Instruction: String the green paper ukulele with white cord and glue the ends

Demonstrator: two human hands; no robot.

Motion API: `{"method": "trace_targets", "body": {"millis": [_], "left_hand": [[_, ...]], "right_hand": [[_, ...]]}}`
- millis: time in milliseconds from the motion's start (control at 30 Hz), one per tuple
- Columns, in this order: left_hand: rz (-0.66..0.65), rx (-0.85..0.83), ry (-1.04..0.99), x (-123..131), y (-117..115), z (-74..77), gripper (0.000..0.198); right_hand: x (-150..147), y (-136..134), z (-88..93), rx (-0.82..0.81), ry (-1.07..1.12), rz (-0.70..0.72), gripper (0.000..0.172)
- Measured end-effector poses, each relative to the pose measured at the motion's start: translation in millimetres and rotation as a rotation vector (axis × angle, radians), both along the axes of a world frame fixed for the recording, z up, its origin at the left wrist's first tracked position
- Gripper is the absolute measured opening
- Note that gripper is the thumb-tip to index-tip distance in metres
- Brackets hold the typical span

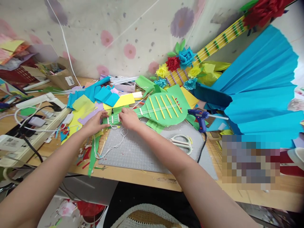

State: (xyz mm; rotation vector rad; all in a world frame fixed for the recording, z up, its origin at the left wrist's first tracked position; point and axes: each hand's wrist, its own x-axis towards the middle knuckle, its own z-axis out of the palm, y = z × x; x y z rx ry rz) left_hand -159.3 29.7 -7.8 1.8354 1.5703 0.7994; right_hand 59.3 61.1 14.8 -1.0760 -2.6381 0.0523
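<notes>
I take the grey cutting mat (133, 152) as my reference. Along its far edge lies the green paper instrument (163, 110), its rounded body toward the mat's far right and its narrow neck reaching to the far left, where both hands are. Yellow strips cross the body, and white strings run lengthwise over them.

My left hand (95, 122) is beyond the mat's far left corner, at the very tip of the neck. Its thumb and fingers are parted, with the neck's end between them; from here I cannot tell whether they pinch it. My right hand (128, 117) is over the mat's far edge, on the neck between the left hand and the body. Its fingers are bent down onto the neck, and their tips are hidden from me, so I cannot tell how firmly they press or hold. The body therefore lies to the right of both hands.

Loose white string (115, 147) trails across the mat's left part, below the hands. On the mat's right side I see scissors (184, 144), and by its far right corner a blue glue gun (201, 119) with a pale stick in it. Left of the mat, a power strip (51, 126) carries several plugs.
</notes>
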Motion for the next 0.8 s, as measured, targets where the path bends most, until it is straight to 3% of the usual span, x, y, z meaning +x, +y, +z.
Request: {"method": "trace_targets", "body": {"millis": [567,800], "left_hand": [[0.032,-0.015,-0.104,-5.1,2.0,-4.3,0.078],[0.016,-0.006,-0.043,-10.8,2.1,-8.2,0.074]], "right_hand": [[11.3,-1.8,-1.2,-0.014,0.078,0.045,0.020],[57.0,-9.2,7.1,0.030,0.128,0.055,0.023]]}}
